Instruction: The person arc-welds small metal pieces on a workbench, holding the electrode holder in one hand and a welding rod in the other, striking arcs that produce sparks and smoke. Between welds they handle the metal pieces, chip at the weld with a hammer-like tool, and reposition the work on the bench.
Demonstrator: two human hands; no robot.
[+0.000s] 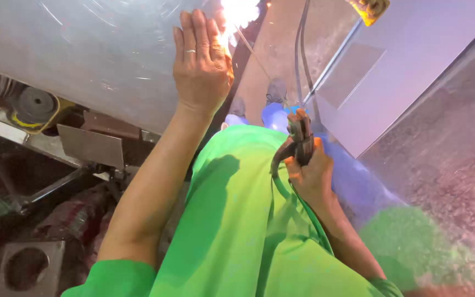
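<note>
My left hand (200, 61) lies flat, fingers together, on a large curved sheet of shiny metal (94, 49); a ring sits on one finger. A bright white welding arc (239, 12) glares just right of its fingertips. My right hand (310, 175) grips an electrode holder (300, 132) with orange jaws, and a thin rod (254, 52) runs from it up to the arc. A dark cable (281, 181) loops down from the holder over my green shirt.
A second flat metal panel (413, 60) slants along the right. Cables (302, 49) hang over the concrete floor (281, 38). At left are a wheel (35, 104), metal brackets (90, 146), rods and a square plate with a round hole (27, 268).
</note>
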